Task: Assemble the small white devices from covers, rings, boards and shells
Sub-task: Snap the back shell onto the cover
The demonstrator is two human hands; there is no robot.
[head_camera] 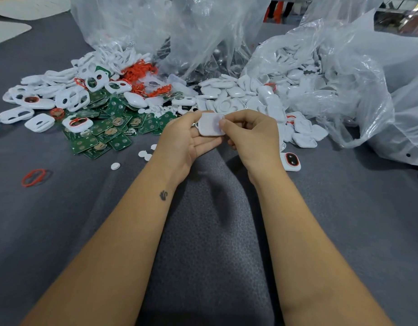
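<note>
White shell (pixel 211 125) is held up between both hands over the grey mat (pixel 203 231), just in front of the parts piles: left hand (pixel 188 140) cradles it from below with thumb curled on its edge, right hand (pixel 248 135) pinches its right side. Risk, as I judge it: uneven pressing leaves one side unclipped, or whatever sits inside (can't see it) gets nipped. A slip drops it among the green boards (pixel 104 132) and loose white shells (pixel 245 95), easy to confuse with unfinished parts.

Open grey mat (pixel 203 231) nearside, parts heaps (pixel 104 118) and bags (pixel 344 78) crowding far side
</note>
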